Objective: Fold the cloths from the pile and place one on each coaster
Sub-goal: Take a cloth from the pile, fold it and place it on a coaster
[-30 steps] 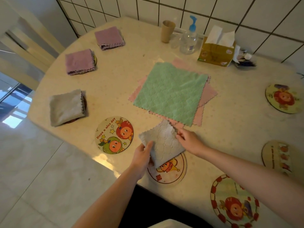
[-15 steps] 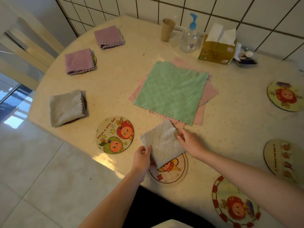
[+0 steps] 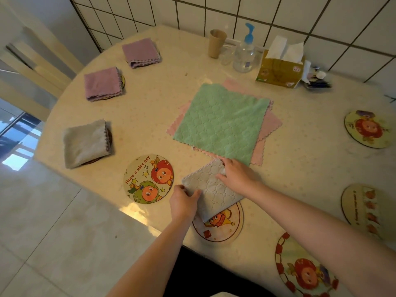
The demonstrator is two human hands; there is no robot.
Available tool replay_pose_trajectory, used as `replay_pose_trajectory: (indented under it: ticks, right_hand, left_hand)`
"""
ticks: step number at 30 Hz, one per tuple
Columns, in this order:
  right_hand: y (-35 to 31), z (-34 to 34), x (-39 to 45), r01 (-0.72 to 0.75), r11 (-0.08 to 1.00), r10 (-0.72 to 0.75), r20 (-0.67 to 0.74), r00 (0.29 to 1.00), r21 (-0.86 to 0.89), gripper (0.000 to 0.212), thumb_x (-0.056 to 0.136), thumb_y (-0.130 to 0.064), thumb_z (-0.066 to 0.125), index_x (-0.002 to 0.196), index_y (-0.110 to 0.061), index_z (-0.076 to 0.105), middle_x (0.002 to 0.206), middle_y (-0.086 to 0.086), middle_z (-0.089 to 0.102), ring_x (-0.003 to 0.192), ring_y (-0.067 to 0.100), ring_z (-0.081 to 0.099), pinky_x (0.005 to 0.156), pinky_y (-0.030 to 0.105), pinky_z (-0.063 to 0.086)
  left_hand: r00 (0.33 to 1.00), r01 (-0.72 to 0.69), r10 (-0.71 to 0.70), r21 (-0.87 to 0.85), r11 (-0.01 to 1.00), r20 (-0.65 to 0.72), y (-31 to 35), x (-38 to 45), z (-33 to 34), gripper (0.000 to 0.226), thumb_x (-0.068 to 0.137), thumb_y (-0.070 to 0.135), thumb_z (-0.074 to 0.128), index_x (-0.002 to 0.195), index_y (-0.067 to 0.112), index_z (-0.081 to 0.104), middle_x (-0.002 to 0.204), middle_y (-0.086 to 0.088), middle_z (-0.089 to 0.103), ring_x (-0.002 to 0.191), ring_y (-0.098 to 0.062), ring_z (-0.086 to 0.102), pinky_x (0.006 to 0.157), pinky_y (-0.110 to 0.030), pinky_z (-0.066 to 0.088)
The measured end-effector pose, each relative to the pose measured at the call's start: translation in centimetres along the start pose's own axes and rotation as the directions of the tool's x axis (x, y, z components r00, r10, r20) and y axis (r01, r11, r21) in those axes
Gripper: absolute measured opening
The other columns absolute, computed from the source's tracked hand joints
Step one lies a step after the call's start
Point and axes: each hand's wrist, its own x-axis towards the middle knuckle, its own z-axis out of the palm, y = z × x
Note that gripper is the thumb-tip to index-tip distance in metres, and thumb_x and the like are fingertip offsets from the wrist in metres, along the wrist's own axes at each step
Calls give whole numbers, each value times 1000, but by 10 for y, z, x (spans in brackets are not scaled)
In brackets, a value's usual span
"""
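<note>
The left hand [image 3: 184, 202] pinches the near-left edge of a folded grey cloth [image 3: 211, 189], thumb on top. The right hand [image 3: 237, 175] lies on the cloth's far corner, fingers bent over it and pressing it down. The cloth sits tilted at the table's near edge, its lower end covering part of a coaster [image 3: 220, 228].

Just left of it lies a bare coaster reading "Have a nice day" [image 3: 148, 179]. Just beyond the right hand is the pile [image 3: 221, 121], a green cloth spread flat over pink ones, touching the grey cloth's far corner.

Along the left edge three coasters bear folded cloths: a grey one [image 3: 85, 143] and two purple ones [image 3: 102, 83] [image 3: 141, 52]. Three more bare coasters lie toward the right edge [image 3: 367, 128] [image 3: 364, 209] [image 3: 304, 269].

At the far edge by the tiled wall stand a cup [image 3: 216, 43], a pump bottle [image 3: 244, 52] and a tissue box [image 3: 279, 70].
</note>
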Motion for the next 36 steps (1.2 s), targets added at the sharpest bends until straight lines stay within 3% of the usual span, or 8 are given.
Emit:
replay_pose_trajectory:
  ticks: [6, 9, 13, 16, 20, 22, 26, 36]
  right_hand:
    - [-3, 5, 10, -133, 983, 138, -27, 990, 129, 40, 91, -36, 57, 124, -15, 49, 112, 3, 64, 86, 20, 63, 71, 37, 55]
    - [-3, 6, 8, -153, 960, 163, -22, 986, 233, 37, 90, -32, 59, 123, -16, 51, 111, 1, 64, 85, 18, 62, 73, 35, 53]
    - [-7, 3, 3, -107, 913, 122, -14, 992, 393, 38, 95, -33, 50, 129, -15, 53, 125, -5, 61, 49, 4, 53, 48, 23, 48]
    - [-21, -4, -5, -104, 867, 94, 45, 995, 487, 49, 99, -44, 34, 132, -11, 48, 114, 5, 65, 80, 16, 66, 66, 30, 54]
    - [-52, -10, -4, -96, 756, 74, 61, 995, 648, 50, 100, -45, 29, 127, -9, 52, 134, 13, 53, 124, 27, 49, 101, 35, 39]
    - [-76, -8, 0, -52, 755, 63, 7, 998, 653, 37, 100, -40, 33, 102, -12, 58, 101, 14, 64, 93, 24, 61, 79, 34, 49]
    - [-122, 2, 13, 4, 827, 60, -95, 994, 563, 34, 100, -39, 33, 90, -11, 50, 63, -3, 46, 51, 11, 41, 47, 27, 31]
    - [-188, 26, 48, 22, 999, -19, -62, 998, 44, 34, 102, -39, 23, 127, -20, 38, 99, 8, 65, 69, 28, 55, 57, 36, 44]
  left_hand:
    - [974, 228, -220, -287, 931, 59, 8, 11, 6, 32, 84, 32, 70, 103, 9, 57, 101, -8, 64, 91, -24, 60, 77, -37, 52]
    - [983, 165, -116, -413, 895, 143, 9, 8, 0, 23, 85, 26, 68, 83, 7, 55, 93, -13, 65, 81, -23, 60, 72, -37, 50]
    - [926, 245, 36, -674, 697, 375, 18, 2, -19, 20, 90, 11, 58, 110, 10, 60, 110, -15, 68, 103, -31, 63, 89, -47, 53]
    - [895, 326, 47, -722, 610, 443, 17, 6, -36, 28, 92, 11, 55, 120, 13, 57, 118, -16, 66, 111, -34, 60, 95, -49, 49]
    - [891, 361, 34, -755, 548, 452, 12, 17, -67, 28, 95, 19, 53, 123, 18, 56, 118, -14, 67, 111, -32, 62, 96, -50, 48]
    - [918, 322, 14, -768, 554, 395, 7, 25, -84, 27, 96, 22, 53, 123, 18, 57, 116, -12, 68, 109, -30, 63, 95, -49, 49]
    - [975, 178, -8, -762, 622, 221, -8, 39, -116, 29, 94, 24, 59, 120, 12, 57, 109, -11, 70, 99, -26, 67, 85, -42, 55]
    - [996, -69, 81, -340, 938, 22, -41, 99, -178, 30, 91, 21, 64, 117, 21, 49, 97, -12, 62, 84, -25, 64, 75, -49, 58]
